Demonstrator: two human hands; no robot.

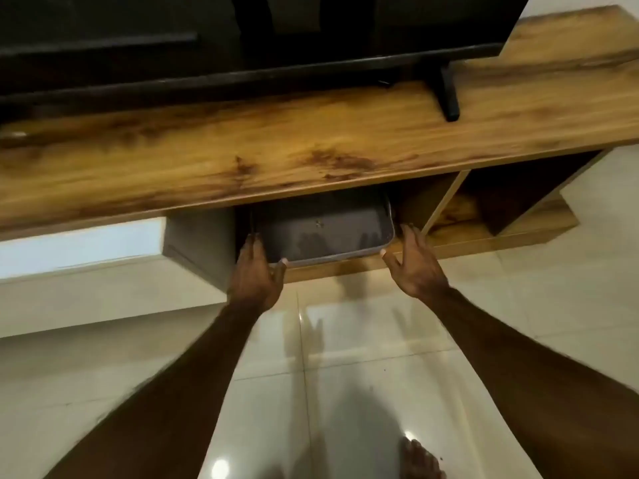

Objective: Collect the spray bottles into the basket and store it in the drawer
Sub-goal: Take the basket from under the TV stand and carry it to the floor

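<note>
Grey translucent basket (325,233), wooden cabinet (311,146), glossy tiles (345,357)

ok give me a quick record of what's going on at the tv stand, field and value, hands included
setting: wooden tv stand on a tiled floor, tv on top
basket: grey basket sits in the stand's open compartment, its front edge sticking out
contents: cannot tell, no spray bottles visible
left hand: left hand at the basket's left front corner, thumb on its rim
right hand: right hand at the right front corner, fingers spread
neighbouring compartment: open cubby to the right
</note>
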